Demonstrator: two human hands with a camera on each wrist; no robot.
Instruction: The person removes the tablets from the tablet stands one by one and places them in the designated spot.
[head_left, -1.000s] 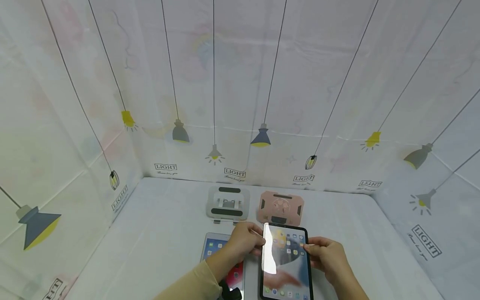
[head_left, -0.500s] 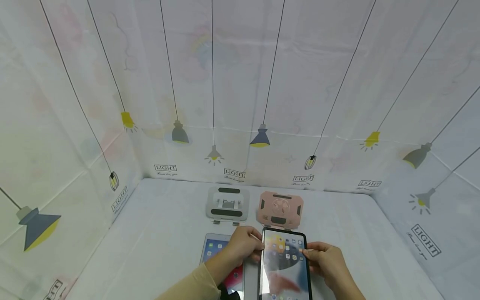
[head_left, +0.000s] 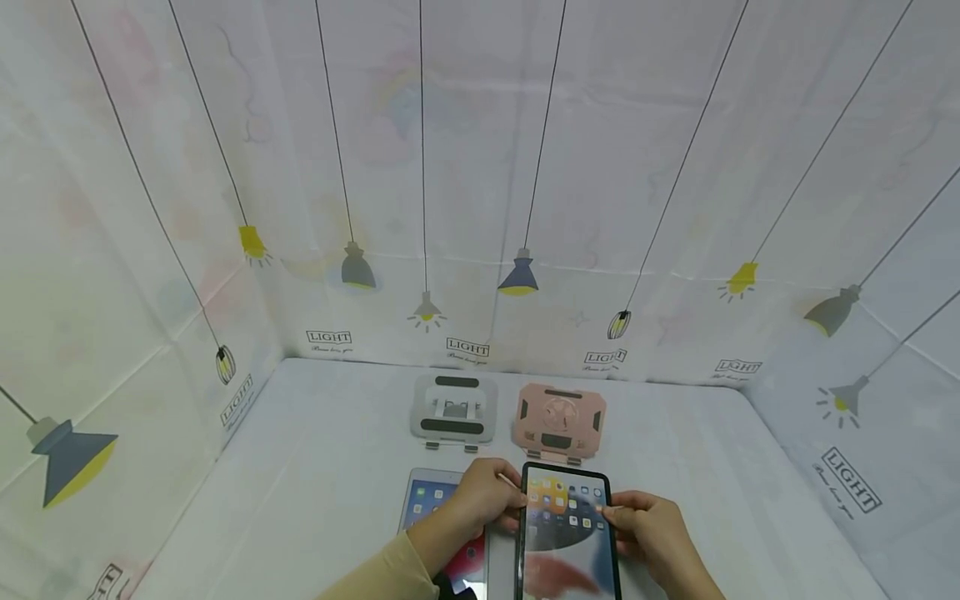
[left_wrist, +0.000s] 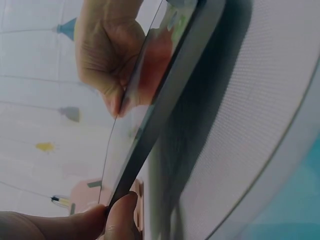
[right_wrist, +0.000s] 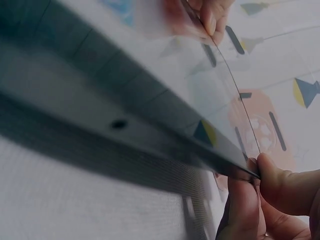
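A tablet with a black border (head_left: 566,533) and a lit screen of app icons is gripped by both hands at its long sides. My left hand (head_left: 489,497) pinches its left edge between thumb and fingers, as the left wrist view also shows. On the opposite edge, my right hand (head_left: 654,533) has its thumb over the rim and fingers beneath. Wrist views show the tablet tilted, a gap and shadow under it. Just beyond its top edge lies a pink tablet stand (head_left: 538,421) with dark pads, its hinge visible.
A grey tablet stand (head_left: 427,408) lies left of the pink one. Under my left forearm is a second, white-bordered tablet (head_left: 426,492), partly hidden. Lamp-printed white cloth (head_left: 465,167) walls in the white table (head_left: 322,442) at the back and sides.
The tablet and both hands have shifted slightly towards me, uncovering the pink stand's hinge. The bright glare on the screen has gone. Both stands and the white tablet stay put.
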